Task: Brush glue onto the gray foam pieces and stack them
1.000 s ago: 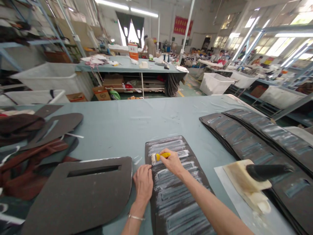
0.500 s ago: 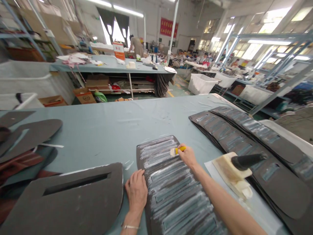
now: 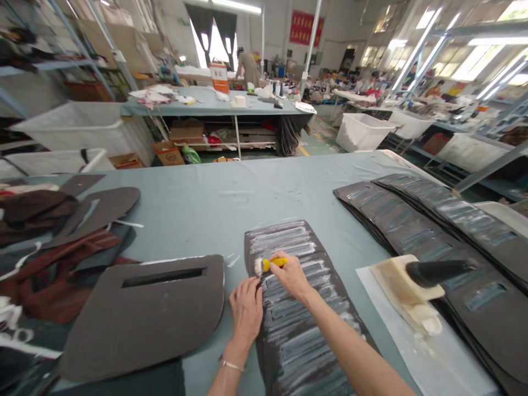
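Observation:
A dark grey foam panel (image 3: pixel 303 324) with several slots, streaked with white glue-like coating, lies on the blue-grey table. My right hand (image 3: pixel 289 275) is closed round the yellow handle of a brush (image 3: pixel 269 265). Its whitish bristles touch the panel near the upper left edge. Against that left edge rests my left hand (image 3: pixel 247 305), fingers stretched out and close together, fingertips on the panel's border just below the bristles. To the right stands a cream plastic container (image 3: pixel 396 291) with a black cylindrical part, on a pale sheet (image 3: pixel 433 352).
Another dark foam piece (image 3: pixel 165 308) with one long slot lies at left, near brown-red fabric (image 3: pixel 61 280). Stacks of slotted panels (image 3: pixel 412 220) lie at right. Beyond are another table (image 3: pixel 190 107), white bins (image 3: pixel 363 132) and a person (image 3: pixel 248 66) bending.
My right hand has moved the brush leftward across the panel, to beside my left hand. My left hand has slid slightly up along the edge. The camera view has turned a little left.

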A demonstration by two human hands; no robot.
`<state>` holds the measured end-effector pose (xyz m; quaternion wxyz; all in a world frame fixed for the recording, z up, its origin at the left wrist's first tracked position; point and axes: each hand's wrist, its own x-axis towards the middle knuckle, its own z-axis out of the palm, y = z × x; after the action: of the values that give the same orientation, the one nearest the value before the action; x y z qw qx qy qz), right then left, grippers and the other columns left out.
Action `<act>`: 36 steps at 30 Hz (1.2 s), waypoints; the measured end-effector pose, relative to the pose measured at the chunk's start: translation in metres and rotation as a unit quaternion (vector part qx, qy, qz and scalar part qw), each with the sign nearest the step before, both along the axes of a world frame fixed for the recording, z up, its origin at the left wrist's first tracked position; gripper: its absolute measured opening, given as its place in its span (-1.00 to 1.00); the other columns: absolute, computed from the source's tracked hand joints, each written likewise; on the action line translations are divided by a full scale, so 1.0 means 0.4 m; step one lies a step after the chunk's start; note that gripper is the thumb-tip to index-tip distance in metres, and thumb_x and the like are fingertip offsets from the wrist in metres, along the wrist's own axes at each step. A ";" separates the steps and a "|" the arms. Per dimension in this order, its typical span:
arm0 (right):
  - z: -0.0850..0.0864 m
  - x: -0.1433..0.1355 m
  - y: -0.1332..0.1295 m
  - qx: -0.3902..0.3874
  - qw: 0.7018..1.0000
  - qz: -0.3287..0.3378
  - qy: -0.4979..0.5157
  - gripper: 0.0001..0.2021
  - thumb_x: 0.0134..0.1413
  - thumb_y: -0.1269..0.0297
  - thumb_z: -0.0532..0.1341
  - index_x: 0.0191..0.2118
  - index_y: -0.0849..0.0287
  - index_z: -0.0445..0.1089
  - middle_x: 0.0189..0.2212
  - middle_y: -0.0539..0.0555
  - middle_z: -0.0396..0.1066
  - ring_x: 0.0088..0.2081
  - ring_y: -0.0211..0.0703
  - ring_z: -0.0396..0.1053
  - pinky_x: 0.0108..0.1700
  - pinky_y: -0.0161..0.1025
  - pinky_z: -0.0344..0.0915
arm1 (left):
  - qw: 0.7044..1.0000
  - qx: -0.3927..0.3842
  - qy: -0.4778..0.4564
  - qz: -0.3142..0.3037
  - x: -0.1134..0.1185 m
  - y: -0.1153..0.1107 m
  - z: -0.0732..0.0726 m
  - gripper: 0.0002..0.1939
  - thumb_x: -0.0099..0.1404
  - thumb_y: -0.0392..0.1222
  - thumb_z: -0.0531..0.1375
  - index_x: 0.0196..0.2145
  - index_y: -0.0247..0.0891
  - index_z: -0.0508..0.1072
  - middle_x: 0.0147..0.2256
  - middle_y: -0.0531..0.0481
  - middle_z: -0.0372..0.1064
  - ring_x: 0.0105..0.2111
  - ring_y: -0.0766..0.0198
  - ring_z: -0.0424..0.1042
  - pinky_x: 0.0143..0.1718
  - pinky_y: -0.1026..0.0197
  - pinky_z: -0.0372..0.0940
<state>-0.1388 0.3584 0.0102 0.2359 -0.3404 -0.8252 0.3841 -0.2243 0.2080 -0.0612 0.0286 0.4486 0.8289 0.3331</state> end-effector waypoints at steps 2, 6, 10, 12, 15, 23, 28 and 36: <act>-0.005 -0.012 -0.008 0.000 0.999 -0.030 -0.034 -0.83 -0.05 0.31 0.07 -0.40 0.13 0.41 -0.62 -0.09 0.29 -0.56 -0.31 0.20 -0.45 -0.40 0.06 | 0.999 -0.018 0.033 -0.004 0.016 -0.010 -0.007 -0.67 0.33 -0.24 -0.05 -0.01 -0.12 0.35 0.01 -0.08 0.35 0.06 0.16 0.25 0.06 -0.01 0.05; 0.000 -0.029 -0.024 0.098 0.984 -0.129 -0.068 -0.84 -0.04 0.35 0.05 -0.39 0.13 0.38 -0.52 -0.02 0.36 -0.47 -0.26 0.26 -0.37 -0.37 0.07 | 0.998 -0.033 0.057 -0.003 0.020 -0.014 -0.014 -0.66 0.33 -0.26 -0.05 0.00 -0.12 0.34 0.03 -0.05 0.34 0.07 0.20 0.24 0.06 0.03 0.05; -0.010 0.004 -0.022 0.078 0.995 -0.034 -0.058 -0.85 0.00 0.29 0.08 -0.37 0.07 0.39 -0.52 -0.05 0.38 -0.48 -0.27 0.28 -0.38 -0.38 0.08 | 0.997 -0.037 0.068 0.002 0.019 -0.008 -0.013 -0.67 0.33 -0.26 -0.05 -0.02 -0.13 0.36 0.02 -0.07 0.35 0.05 0.19 0.26 0.06 0.03 0.05; -0.023 0.062 0.030 0.058 0.992 -0.078 -0.079 -0.84 -0.02 0.26 0.08 -0.38 0.07 0.41 -0.58 -0.07 0.35 -0.52 -0.27 0.26 -0.43 -0.37 0.07 | 0.997 -0.035 0.070 0.006 0.022 -0.006 -0.013 -0.68 0.33 -0.25 -0.05 -0.02 -0.14 0.36 0.01 -0.08 0.35 0.04 0.18 0.27 0.06 0.02 0.05; -0.027 0.181 0.149 0.077 0.970 -0.200 -0.114 -0.81 -0.05 0.24 0.07 -0.40 0.09 0.42 -0.64 -0.06 0.30 -0.56 -0.26 0.22 -0.45 -0.35 0.07 | 0.997 -0.036 0.070 0.006 0.026 -0.004 -0.013 -0.67 0.33 -0.24 -0.05 -0.01 -0.13 0.35 0.02 -0.08 0.35 0.04 0.17 0.26 0.06 0.01 0.04; 0.018 0.250 0.194 0.002 0.972 -0.226 -0.068 -0.76 -0.01 0.20 0.08 -0.30 0.13 0.45 -0.63 -0.06 0.34 -0.59 -0.27 0.26 -0.47 -0.36 0.13 | 0.998 -0.036 0.060 0.002 0.023 -0.008 -0.018 -0.67 0.33 -0.22 -0.04 -0.01 -0.12 0.34 0.02 -0.07 0.34 0.05 0.18 0.26 0.07 0.02 0.04; 0.012 0.117 0.017 -0.013 0.993 -0.102 0.049 -0.84 -0.06 0.26 0.14 -0.45 0.14 0.46 -0.42 0.01 0.45 -0.35 -0.22 0.36 -0.26 -0.34 0.24 | 0.997 -0.035 0.064 -0.004 0.022 -0.009 -0.025 -0.67 0.33 -0.23 -0.04 -0.01 -0.13 0.35 0.02 -0.08 0.35 0.04 0.18 0.26 0.05 0.04 0.05; -0.031 0.227 0.131 -0.018 0.986 -0.168 -0.009 -0.79 -0.14 0.28 0.10 -0.43 0.16 0.47 -0.54 -0.03 0.40 -0.49 -0.27 0.28 -0.42 -0.37 0.19 | 0.997 -0.025 0.074 0.002 0.022 -0.004 -0.023 -0.68 0.31 -0.23 -0.02 -0.02 -0.13 0.36 0.00 -0.09 0.36 0.02 0.16 0.27 0.03 0.05 0.07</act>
<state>-0.0482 0.4108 -0.0022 0.2831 -0.4822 -0.7512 0.3509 -0.2156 0.2063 -0.0703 -0.0221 0.4690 0.8378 0.2788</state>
